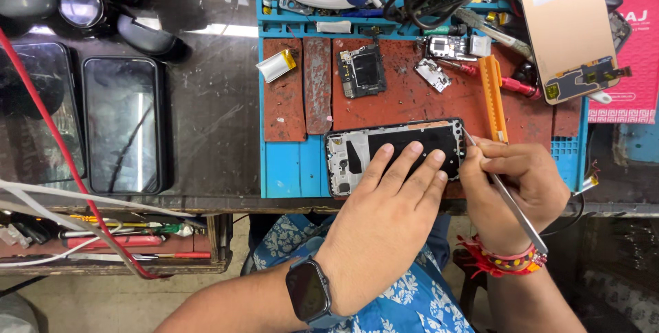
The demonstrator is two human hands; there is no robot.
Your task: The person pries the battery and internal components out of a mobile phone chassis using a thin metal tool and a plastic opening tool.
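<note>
**Opened phone pinned flat, tweezers at its corner**

The opened phone frame (395, 154) is laid on the blue-and-red work mat (292, 168) at the desk's front edge. It's pressed down by the left hand (384, 220), fingers spread flat on top. Metal tweezers (504, 192) are pinched in the closed right hand (511, 185), tip set at the frame's upper right corner. 1 orange pry tool (493, 96) is lying just behind, and 2 dark phones (123, 123) are parked well off to the left.

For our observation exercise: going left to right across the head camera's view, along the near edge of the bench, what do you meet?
Two dark phones → opened phone frame → left hand → right hand with metal tweezers.
</note>
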